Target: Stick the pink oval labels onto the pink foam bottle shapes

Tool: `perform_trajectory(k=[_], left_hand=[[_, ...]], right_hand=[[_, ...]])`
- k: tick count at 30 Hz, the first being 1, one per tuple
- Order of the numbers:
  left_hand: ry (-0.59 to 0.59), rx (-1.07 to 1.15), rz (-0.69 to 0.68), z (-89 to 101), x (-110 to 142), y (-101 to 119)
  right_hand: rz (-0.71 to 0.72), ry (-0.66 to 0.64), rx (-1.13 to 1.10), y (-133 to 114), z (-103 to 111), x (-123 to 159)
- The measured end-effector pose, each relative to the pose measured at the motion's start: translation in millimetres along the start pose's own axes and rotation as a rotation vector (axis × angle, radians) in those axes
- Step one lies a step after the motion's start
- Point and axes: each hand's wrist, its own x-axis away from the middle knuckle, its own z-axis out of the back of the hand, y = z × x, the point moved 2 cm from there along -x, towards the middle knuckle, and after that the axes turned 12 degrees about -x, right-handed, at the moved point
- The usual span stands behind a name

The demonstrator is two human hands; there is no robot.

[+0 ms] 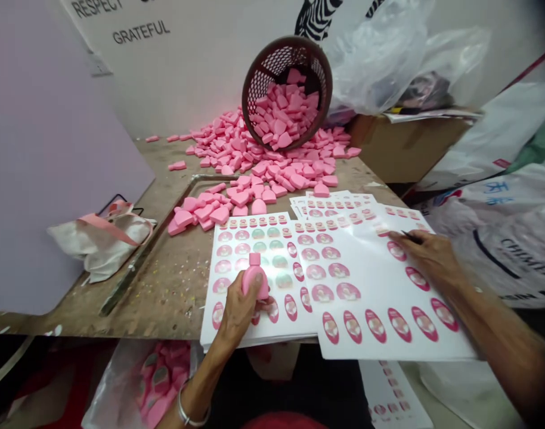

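Note:
My left hand (240, 302) is closed around a small pink toy bottle (255, 280), its cap pointing away from me. The bottle is above a sheet of stickers (228, 233) with pink and green rows. To the right, my right hand (429, 253) rests over a second sticker sheet (366, 262), fingers near an oval pink sticker at its right side. A thin dark pointed tool (412, 238) is pinched in these fingers; its exact kind is unclear. The second sheet has bare white areas in its middle.
A brown mesh basket (328, 89) lies tipped at the back, with many pink bottles (237, 149) spilling across the worn table (165, 280). A cloth bag (107, 241) sits left. Below hangs a plastic bag (115, 381) of pink pieces. A cardboard box (402, 149) stands right.

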Motion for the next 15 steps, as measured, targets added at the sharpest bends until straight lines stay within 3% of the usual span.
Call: perform_trajectory(k=[4, 9, 15], left_hand=[[-0.019, -0.001, 0.046, -9.3, 2.5, -9.0], [-0.002, -0.046, 0.039, -5.1, 0.0, -14.7], [0.000, -0.027, 0.035, -5.9, 0.4, -17.4]], right_hand=[[-0.207, -0.008, -0.148, 13.3, -4.5, -2.8], [-0.447, -0.106, -0.546, 23.8, -10.7, 2.0], [-0.517, -0.184, -0.780, -0.9, -11.2, 12.7]])
